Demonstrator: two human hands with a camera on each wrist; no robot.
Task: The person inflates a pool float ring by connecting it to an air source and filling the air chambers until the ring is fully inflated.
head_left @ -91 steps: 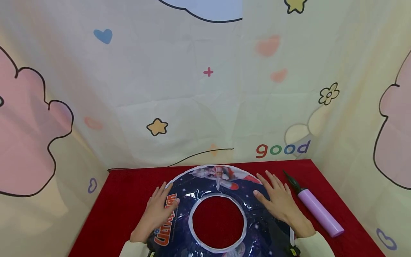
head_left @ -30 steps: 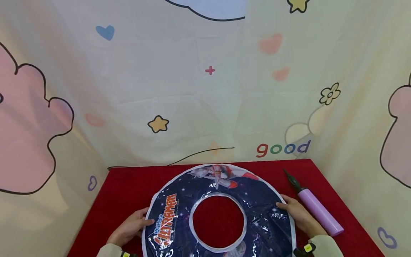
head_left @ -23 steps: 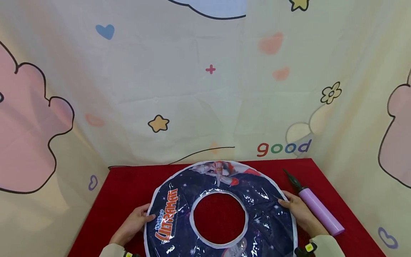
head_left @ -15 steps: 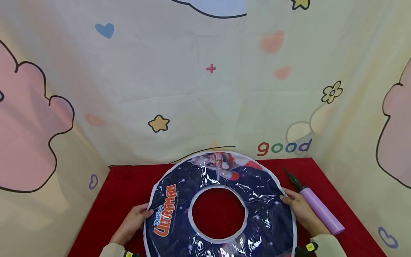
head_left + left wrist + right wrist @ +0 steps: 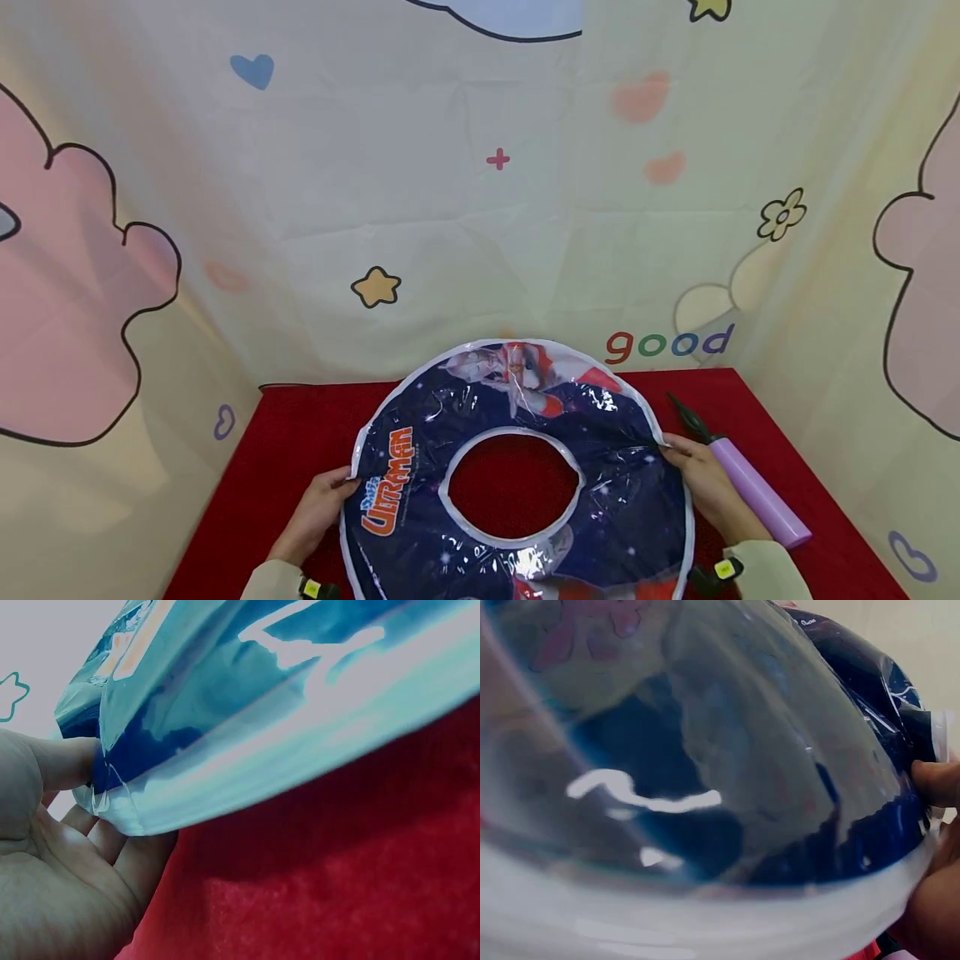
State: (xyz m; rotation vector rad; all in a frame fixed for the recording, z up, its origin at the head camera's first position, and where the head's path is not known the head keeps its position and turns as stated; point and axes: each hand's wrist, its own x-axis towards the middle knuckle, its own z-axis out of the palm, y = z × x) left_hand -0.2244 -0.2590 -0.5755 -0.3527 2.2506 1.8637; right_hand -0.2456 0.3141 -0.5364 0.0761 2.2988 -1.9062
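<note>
A dark blue swim ring point(image 5: 622, 525) with a white rim, orange "ULTRAMAN" lettering and printed figures is held up over the red-covered table, far edge raised. Its plastic is shiny and creased, with a fold beside the right hand. My left hand point(image 5: 318, 510) pinches the ring's left edge, thumb on top; in the left wrist view the fingers point(image 5: 142, 862) lie beneath the white rim. On the opposite edge my right hand point(image 5: 708, 487) pinches the rim, its thumb point(image 5: 936, 782) on the upper face in the right wrist view. The ring's near edge runs out of the head view.
A purple hand pump point(image 5: 759, 492) with a black nozzle lies on the red cloth point(image 5: 300, 425), just right of my right hand. Behind the table hangs a pale printed curtain point(image 5: 420, 150), with further curtain at both sides.
Both hands first lay spread on top of the ring, then shifted outward to its left and right edges. The ring's far edge has risen, and it now overlaps the curtain in view.
</note>
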